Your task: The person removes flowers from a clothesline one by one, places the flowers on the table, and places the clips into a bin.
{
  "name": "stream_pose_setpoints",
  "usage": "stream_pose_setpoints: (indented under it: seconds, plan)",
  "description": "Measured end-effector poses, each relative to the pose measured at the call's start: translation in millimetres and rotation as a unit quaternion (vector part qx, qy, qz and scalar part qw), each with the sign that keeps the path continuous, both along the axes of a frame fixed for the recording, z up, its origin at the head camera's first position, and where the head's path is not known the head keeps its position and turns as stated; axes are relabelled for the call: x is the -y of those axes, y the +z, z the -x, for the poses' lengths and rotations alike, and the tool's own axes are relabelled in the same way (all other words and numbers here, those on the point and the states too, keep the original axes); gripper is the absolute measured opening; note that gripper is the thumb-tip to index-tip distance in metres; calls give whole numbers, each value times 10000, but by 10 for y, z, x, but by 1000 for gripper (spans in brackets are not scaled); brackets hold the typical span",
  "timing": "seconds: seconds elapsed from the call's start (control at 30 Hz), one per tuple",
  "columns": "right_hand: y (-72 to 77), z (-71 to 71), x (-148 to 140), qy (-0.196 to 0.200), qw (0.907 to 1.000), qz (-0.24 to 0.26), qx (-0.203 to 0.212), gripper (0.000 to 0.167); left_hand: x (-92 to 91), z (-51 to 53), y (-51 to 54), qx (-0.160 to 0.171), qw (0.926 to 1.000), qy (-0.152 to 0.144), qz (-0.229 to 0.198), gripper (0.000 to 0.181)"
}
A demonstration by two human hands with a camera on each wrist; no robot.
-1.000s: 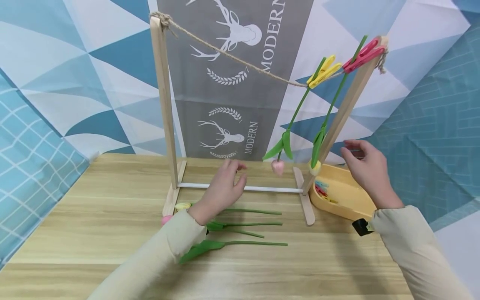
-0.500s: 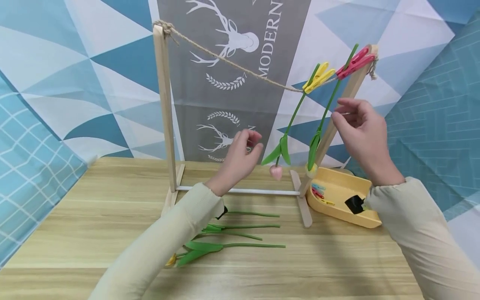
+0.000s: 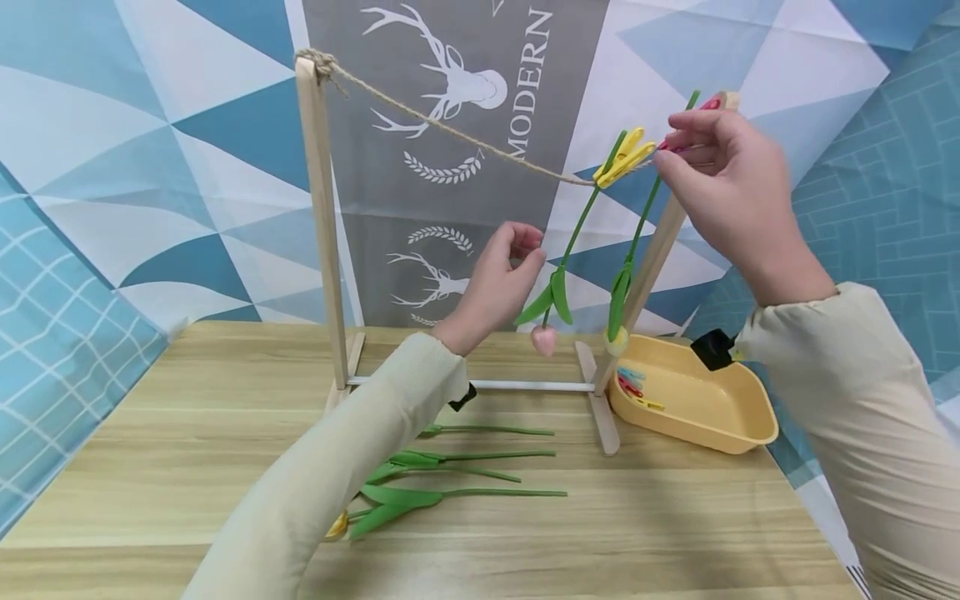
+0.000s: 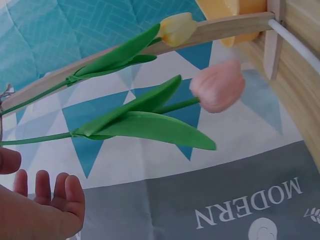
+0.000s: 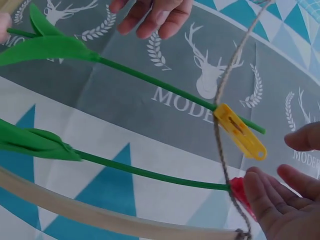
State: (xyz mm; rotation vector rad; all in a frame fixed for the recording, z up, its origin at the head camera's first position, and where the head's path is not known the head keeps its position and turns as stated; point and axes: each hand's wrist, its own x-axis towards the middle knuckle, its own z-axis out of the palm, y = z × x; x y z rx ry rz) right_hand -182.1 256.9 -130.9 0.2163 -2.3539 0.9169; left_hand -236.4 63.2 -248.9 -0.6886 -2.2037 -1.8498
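Two artificial tulips hang head-down from a twine line [image 3: 450, 132]. A yellow clothespin [image 3: 625, 158] clips the pink tulip [image 3: 543, 340]; a red clothespin [image 5: 241, 192] clips the pale yellow tulip [image 4: 178, 30]. My right hand [image 3: 738, 187] is at the red clothespin, partly covering it in the head view. In the right wrist view its thumb and fingers stand apart; whether a finger touches the clothespin I cannot tell. My left hand [image 3: 498, 279], holding nothing, hovers left of the pink tulip with loosely bent fingers.
A wooden frame [image 3: 318, 217] bears the twine between two posts. Several more tulips [image 3: 405, 497] lie on the table [image 3: 187, 433], their heads mostly behind the left sleeve. Behind the right post stands a yellow tray [image 3: 705, 400] with several small clothespins [image 3: 632, 383].
My right hand has risen from beside the tray to the red clothespin. The left hand has moved up and right, from above the tulips on the table towards the hanging pink tulip.
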Motion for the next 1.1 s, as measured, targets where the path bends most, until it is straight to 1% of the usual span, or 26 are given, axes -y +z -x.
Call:
stream_pose_setpoints:
  seconds: [0.07, 0.17, 0.33, 0.4, 0.5, 0.6, 0.63, 0.77, 0.83, 0.97, 1.1]
  plan:
    - [55, 12, 2, -36, 9995, -207, 238, 44, -38, 15, 32, 30, 10000, -38, -48, 22]
    - [118, 41, -7, -35, 9975, -377, 604, 47, -93, 45, 82, 51, 9999, -112, -84, 21]
    - [204, 105, -23, -35, 9908, -599, 1209, 53, -193, 88, 180, 41, 9996, -218, -156, 23]
    - [229, 125, -22, -14, 9880, -721, 1364, 55, -237, 93, 218, 129, 9992, -291, -246, 23]
    - [258, 148, -28, 95, 9849, -738, 1561, 58, -310, 86, 267, 337, 9980, -406, -339, 26]
    - [284, 165, -31, 185, 9815, -751, 1752, 60, -382, 89, 290, 444, 9973, -497, -311, 30]
    - [291, 171, -30, 198, 9801, -771, 1819, 61, -402, 93, 294, 431, 9974, -509, -262, 32]
    - [316, 194, -19, 297, 9755, -943, 1963, 61, -459, 116, 312, 350, 9974, -567, -255, 33]
    - [321, 207, -9, 353, 9746, -958, 1992, 59, -478, 125, 327, 331, 9965, -664, -397, 30]
    - [310, 230, 7, 429, 9742, -876, 2037, 56, -511, 131, 349, 297, 9934, -880, -669, 28]
    - [290, 247, 3, 415, 9749, -738, 2057, 54, -537, 133, 361, 302, 9923, -968, -717, 29]
